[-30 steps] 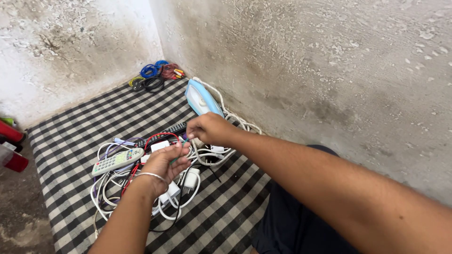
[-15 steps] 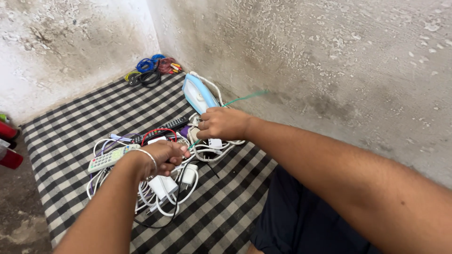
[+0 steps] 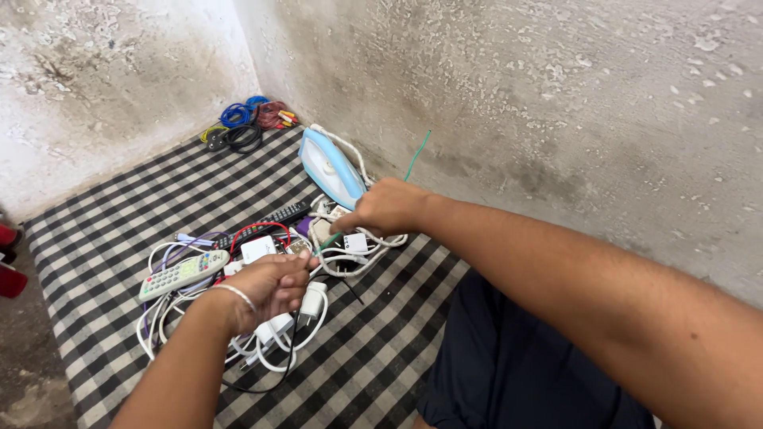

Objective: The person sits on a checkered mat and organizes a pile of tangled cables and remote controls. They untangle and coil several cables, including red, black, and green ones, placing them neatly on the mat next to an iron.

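Head view showed my right hand (image 3: 387, 208) and left hand (image 3: 270, 287) both pinched tight on a thin green wire (image 3: 416, 155), stretched between them over the tangle of white cables (image 3: 350, 258) on the checked cloth (image 3: 127, 214); its free end stuck up past my right fist, near the blue iron (image 3: 330, 168).

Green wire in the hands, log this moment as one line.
left hand: pinching green wire | right hand: gripping same wire, end sticking up | below: cable pile, checked mat

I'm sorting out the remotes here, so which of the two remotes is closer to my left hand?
The white remote, with coloured buttons, lies just beside the left hand; the black remote lies farther back, toward the blue iron.
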